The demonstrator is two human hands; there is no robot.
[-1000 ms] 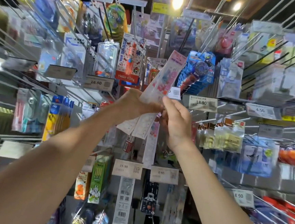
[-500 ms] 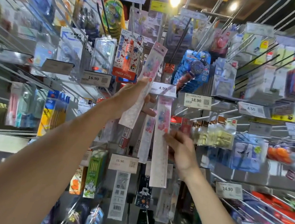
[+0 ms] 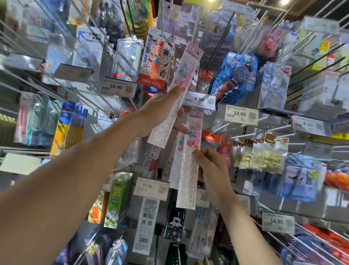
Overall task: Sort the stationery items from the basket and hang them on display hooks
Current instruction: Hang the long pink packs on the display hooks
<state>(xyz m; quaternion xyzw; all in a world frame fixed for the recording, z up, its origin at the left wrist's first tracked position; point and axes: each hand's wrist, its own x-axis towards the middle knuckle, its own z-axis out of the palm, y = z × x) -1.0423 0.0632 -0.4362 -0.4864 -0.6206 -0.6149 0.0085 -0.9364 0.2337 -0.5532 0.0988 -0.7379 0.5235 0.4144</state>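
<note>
Thumb and fingers (image 3: 183, 130) of the left hand (image 3: 158, 112) are clasped round one ruler pack (image 3: 183, 80), as half a second ago. Its long axis is tilted, top pointing up-right, just left of the 4.90 price tag (image 3: 199, 99). Below that tag, a second ruler pack (image 3: 188, 186), hung vertically, is pinched by the right hand (image 3: 212, 167).

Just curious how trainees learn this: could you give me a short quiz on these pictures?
1. True or false: the left hand holds the tilted pack.
2. Which price tag is above the hanging pack that the right hand pinches? A 16.90, B 4.90, C 14.90.
3. Fill in: the red card reads Hello ____.
Key: 1 true; 2 B; 3 Kitty.
</note>
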